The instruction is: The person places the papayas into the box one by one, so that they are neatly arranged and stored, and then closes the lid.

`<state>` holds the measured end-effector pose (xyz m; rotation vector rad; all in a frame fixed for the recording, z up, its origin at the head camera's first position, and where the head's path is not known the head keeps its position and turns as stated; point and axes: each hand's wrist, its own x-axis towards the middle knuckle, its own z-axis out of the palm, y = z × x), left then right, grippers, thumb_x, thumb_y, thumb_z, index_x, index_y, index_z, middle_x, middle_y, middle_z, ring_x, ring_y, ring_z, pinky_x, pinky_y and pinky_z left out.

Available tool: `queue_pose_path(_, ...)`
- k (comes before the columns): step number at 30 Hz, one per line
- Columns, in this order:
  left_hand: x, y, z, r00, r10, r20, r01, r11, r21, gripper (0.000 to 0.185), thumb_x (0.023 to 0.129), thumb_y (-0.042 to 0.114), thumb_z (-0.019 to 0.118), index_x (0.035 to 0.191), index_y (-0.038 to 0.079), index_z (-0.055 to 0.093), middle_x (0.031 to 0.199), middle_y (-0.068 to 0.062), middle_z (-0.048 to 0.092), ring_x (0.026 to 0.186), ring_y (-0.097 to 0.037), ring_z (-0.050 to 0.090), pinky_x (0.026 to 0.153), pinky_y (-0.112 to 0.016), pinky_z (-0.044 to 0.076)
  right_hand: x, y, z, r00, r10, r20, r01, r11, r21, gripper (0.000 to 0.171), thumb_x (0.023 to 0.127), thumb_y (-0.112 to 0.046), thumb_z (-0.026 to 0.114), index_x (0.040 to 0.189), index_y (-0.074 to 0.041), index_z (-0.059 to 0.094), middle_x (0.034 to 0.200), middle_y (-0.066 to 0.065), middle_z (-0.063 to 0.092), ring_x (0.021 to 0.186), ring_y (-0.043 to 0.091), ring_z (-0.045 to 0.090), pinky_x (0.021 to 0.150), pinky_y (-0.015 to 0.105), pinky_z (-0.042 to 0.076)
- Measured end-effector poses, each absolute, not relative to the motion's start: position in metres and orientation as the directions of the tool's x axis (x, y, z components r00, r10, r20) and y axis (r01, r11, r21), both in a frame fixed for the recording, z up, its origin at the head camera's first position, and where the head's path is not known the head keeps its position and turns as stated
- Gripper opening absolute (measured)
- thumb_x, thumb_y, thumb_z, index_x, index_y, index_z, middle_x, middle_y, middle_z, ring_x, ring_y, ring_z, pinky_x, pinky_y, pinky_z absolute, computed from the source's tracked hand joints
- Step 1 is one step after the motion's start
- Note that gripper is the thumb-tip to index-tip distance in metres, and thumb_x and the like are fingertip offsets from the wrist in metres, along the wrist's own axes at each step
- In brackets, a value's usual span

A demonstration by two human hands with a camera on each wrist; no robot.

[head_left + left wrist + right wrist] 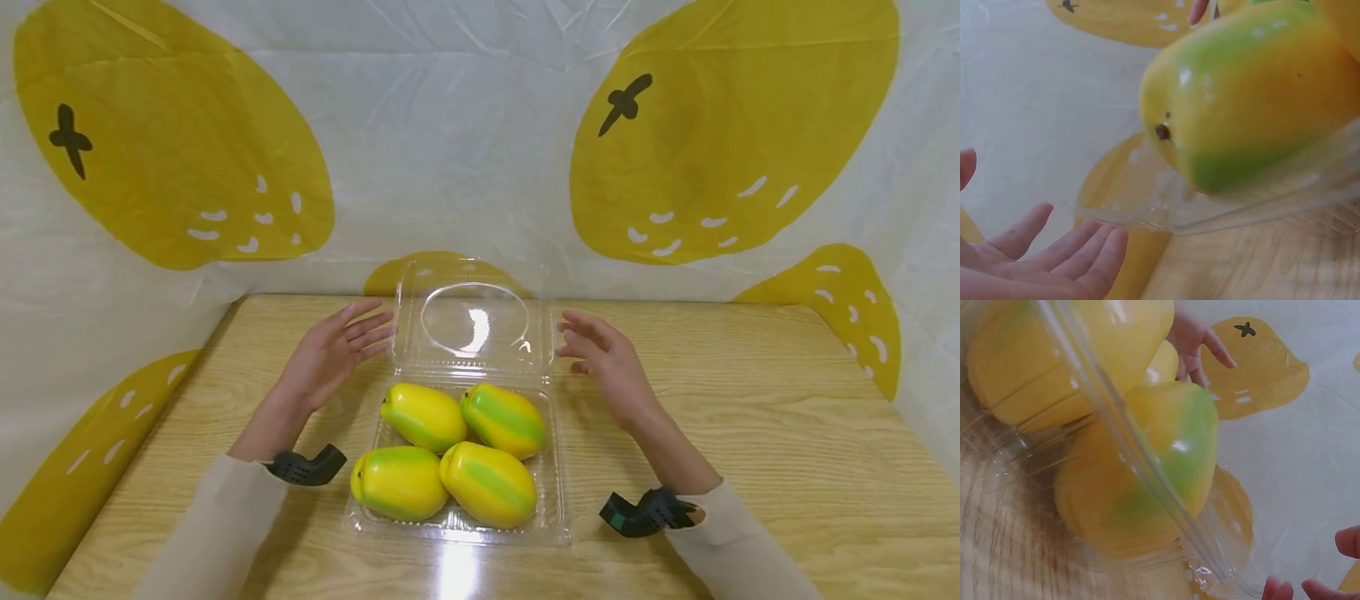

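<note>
A clear plastic clamshell box (557, 500) lies on the table with its lid (476, 317) raised at the back. Several glossy yellow fruits with green streaks, papaya-like in shape, fill the base in two rows; a front one (489, 485) and a back one (423, 415) show well. My left hand (330, 354) is beside the lid's left edge, fingers extended, palm turned inward. Across from it, my right hand (607, 362) is by the lid's right edge with loosely bent fingers. Neither hand grips anything; whether the left fingertips (1107, 240) touch the plastic, I cannot tell.
The wooden table (750, 417) extends to both sides of the box. A white cloth (450, 150) printed with large yellow fruits hangs behind the table and along its sides. Dark bands (306, 465) sit on both wrists.
</note>
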<state>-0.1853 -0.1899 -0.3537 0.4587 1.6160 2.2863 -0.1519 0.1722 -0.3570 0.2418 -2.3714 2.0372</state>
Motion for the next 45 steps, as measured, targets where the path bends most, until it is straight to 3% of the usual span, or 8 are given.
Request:
queue_pose_path(6, -0.180, -0.191, -0.343, -0.897, 0.427, 0.116, -0.004, -0.270, 0.963, 0.046, 0.099, 0.028, 0.026, 0.137, 0.002, 0.030, 0.138, -0.029, 0.025, 0.124, -0.043, 0.026, 0.102, -0.048, 0.018, -0.147, 0.176, -0.351, -0.983, -0.136, 0.124, -0.139, 0.106, -0.985, 0.051, 0.091, -0.035, 0.049, 0.132, -0.007, 0.039, 0.123, 0.011, 0.048, 0.100, 0.031, 0.055, 0.081, 0.036, 0.046)
queue_pose_path(16, -0.167, -0.183, -0.330, -0.922, 0.368, 0.121, 0.073, -0.141, 0.987, 0.053, 0.098, 0.031, 0.033, 0.136, -0.004, 0.027, 0.136, -0.019, 0.037, 0.121, -0.028, 0.038, 0.103, -0.044, 0.019, -0.142, 0.179, -0.347, -0.974, -0.148, 0.169, -0.181, 0.070, -0.981, 0.049, 0.091, -0.033, 0.049, 0.132, -0.007, 0.039, 0.121, 0.011, 0.049, 0.101, 0.030, 0.054, 0.082, 0.035, 0.046)
queue_pose_path(27, -0.158, -0.183, -0.321, -0.920, 0.350, 0.178, 0.097, -0.236, 0.967, 0.049, 0.098, 0.024, 0.035, 0.135, -0.006, 0.026, 0.134, -0.025, 0.036, 0.120, -0.038, 0.036, 0.100, -0.041, 0.027, -0.138, 0.175, -0.341, -0.957, -0.153, 0.246, -0.257, 0.054, -0.965, 0.046, 0.093, -0.024, 0.048, 0.133, -0.004, 0.037, 0.113, 0.016, 0.046, 0.099, 0.032, 0.054, 0.084, 0.033, 0.045)
queue_pose_path(37, -0.147, -0.177, -0.318, -0.908, 0.298, 0.294, 0.233, -0.226, 0.946, 0.040, 0.096, 0.014, 0.039, 0.132, -0.001, 0.034, 0.131, -0.032, 0.029, 0.118, -0.042, 0.037, 0.098, -0.042, 0.030, -0.130, 0.175, -0.336, -0.926, -0.190, 0.326, -0.348, 0.096, -0.933, 0.043, 0.093, -0.017, 0.047, 0.134, -0.008, 0.036, 0.112, 0.016, 0.046, 0.095, 0.020, 0.058, 0.085, 0.028, 0.044)
queue_pose_path(45, -0.140, -0.178, -0.321, -0.890, 0.255, 0.377, 0.311, -0.264, 0.913, 0.040, 0.096, 0.009, 0.037, 0.134, 0.000, 0.033, 0.126, -0.035, 0.032, 0.114, -0.042, 0.042, 0.096, -0.042, 0.032, -0.125, 0.174, -0.334, -0.888, -0.211, 0.409, -0.431, 0.073, -0.899, 0.042, 0.092, -0.009, 0.047, 0.133, -0.009, 0.038, 0.110, 0.018, 0.045, 0.097, 0.032, 0.055, 0.084, 0.027, 0.044)
